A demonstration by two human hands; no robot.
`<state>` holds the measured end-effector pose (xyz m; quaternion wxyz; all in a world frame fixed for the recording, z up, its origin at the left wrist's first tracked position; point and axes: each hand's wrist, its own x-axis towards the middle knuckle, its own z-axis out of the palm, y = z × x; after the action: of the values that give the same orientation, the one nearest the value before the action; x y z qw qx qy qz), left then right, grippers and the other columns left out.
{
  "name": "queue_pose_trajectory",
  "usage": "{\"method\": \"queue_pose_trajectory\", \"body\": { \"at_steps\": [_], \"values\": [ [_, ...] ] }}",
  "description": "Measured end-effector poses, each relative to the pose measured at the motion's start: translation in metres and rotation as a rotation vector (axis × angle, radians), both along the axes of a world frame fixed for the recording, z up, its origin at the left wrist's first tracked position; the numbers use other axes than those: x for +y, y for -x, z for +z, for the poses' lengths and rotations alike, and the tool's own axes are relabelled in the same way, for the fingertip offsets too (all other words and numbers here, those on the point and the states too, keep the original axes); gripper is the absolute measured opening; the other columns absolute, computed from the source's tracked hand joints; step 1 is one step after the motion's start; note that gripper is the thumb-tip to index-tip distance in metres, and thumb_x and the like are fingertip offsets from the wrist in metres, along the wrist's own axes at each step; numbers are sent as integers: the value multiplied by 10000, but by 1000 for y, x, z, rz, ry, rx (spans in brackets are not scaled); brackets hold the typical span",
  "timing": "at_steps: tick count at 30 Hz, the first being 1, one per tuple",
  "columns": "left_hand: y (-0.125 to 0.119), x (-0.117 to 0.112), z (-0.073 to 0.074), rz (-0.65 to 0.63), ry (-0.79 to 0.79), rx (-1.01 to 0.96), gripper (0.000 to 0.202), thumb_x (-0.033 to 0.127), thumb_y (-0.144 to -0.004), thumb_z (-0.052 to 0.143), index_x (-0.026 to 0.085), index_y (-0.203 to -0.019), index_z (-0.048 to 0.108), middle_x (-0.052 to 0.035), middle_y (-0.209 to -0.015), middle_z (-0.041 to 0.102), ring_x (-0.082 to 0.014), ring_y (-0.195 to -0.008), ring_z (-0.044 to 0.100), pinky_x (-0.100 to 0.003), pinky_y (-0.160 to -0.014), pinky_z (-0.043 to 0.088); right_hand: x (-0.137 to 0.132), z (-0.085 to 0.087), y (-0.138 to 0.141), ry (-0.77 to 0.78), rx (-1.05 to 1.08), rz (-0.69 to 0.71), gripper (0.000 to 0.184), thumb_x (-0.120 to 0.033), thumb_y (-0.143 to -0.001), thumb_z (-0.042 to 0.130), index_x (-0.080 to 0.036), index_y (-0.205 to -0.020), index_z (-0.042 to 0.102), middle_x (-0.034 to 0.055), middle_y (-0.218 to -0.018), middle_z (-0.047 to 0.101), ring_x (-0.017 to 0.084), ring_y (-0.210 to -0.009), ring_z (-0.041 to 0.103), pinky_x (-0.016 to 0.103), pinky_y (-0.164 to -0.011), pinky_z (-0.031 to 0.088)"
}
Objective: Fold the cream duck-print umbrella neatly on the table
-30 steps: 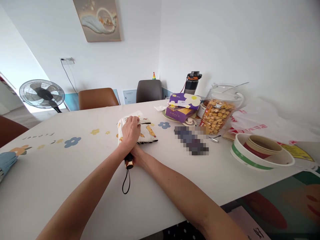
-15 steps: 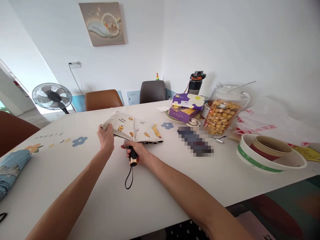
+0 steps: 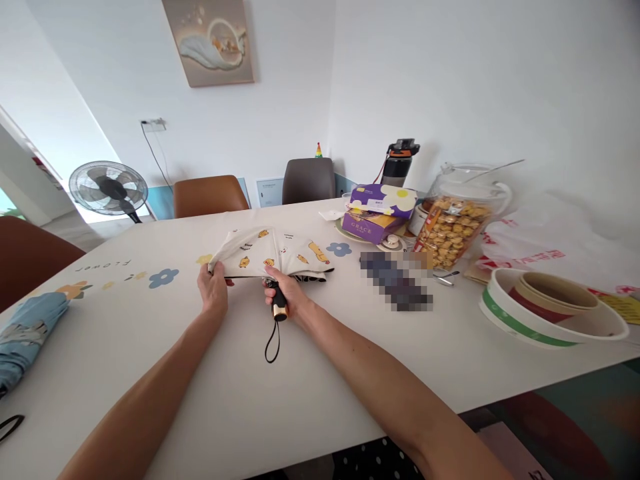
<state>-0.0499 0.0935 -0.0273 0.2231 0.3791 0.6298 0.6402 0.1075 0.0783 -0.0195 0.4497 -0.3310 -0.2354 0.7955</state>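
Over the white table, both hands hold a compact folding umbrella [image 3: 255, 255] with a cream canopy printed with small yellow figures and lettering. My right hand [image 3: 290, 297] is wrapped round its black handle, which has a gold end and a dangling wrist strap; the thumb lies on the canopy's lower edge. At the canopy's left corner my left hand [image 3: 215, 287] pinches the fabric edge. The canopy is partly collapsed, its folds spread to both sides of the shaft. The fingertips beneath the cloth are mostly hidden.
A folded blue umbrella [image 3: 33, 337] lies at the table's left edge. To the right are a pixelated dark item [image 3: 395, 280], purple boxes [image 3: 370, 223], a jar of snacks [image 3: 453, 223], a black bottle [image 3: 399, 163], paper bowls [image 3: 550, 310] and a plastic bag [image 3: 565, 247]. Chairs [image 3: 210, 195] stand behind.
The canopy's left part is pulled out flatter, with my left hand slightly lower at its corner. My right thumb has come up onto the canopy edge. The view has shifted slightly.
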Motion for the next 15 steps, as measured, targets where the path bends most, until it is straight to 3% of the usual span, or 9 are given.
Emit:
{"method": "queue_pose_trajectory", "body": {
  "at_steps": [6,9,12,15],
  "values": [
    [-2,-2,-4,-37,77,9,152,335,-745,488,187,-744,454,65,-615,479,-74,-395,485,-226,-467,374,1,2,-7,-74,-138,-54,220,-291,-716,654,-150,-732,485,-29,-609,477,54,-375,421,207,-315,391],
    [3,0,-7,-80,164,-7,162,317,-726,508,186,-813,472,37,-700,523,-91,-459,522,-250,-513,412,2,1,-8,-83,-157,-50,178,-231,-725,612,-144,-667,468,-26,-589,468,54,-369,414,210,-308,388],
    [8,2,-7,9,178,53,271,215,-685,530,192,-946,461,-23,-887,568,-135,-695,581,-293,-654,450,3,-1,-8,-89,-177,-44,174,-217,-726,591,-147,-637,458,-29,-557,453,59,-361,408,215,-306,388],
    [4,-2,0,81,18,209,316,143,-688,489,214,-995,469,-49,-1036,558,-165,-965,532,-313,-813,413,4,-1,-7,-95,-201,-51,156,-212,-724,578,-151,-643,459,-28,-555,461,61,-364,411,213,-305,388]
  ]
}}
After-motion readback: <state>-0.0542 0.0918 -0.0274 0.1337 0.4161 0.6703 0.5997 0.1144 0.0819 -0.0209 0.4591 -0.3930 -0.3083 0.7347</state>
